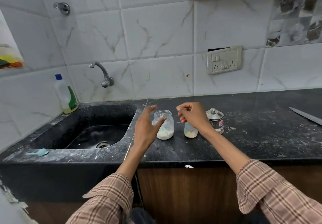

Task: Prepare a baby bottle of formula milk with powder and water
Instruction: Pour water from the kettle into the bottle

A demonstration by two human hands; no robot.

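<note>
On the dark desk [244, 136] right of the sink [83, 131], we spread our left hand [148, 126] to steady the open powder jar [164, 127], while our right hand [193, 114], fingers curled, apparently pinching something small, hovers over the baby bottle [190, 131]; keep it centred.

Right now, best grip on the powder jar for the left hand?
Wrap the powder jar around its straight mid-wall, above the powder line, coming from the sink side. It stands upright and open-topped, so a side grasp probably keeps it level. The left hand is already open there; the baby bottle and right hand crowd the other side.
</note>
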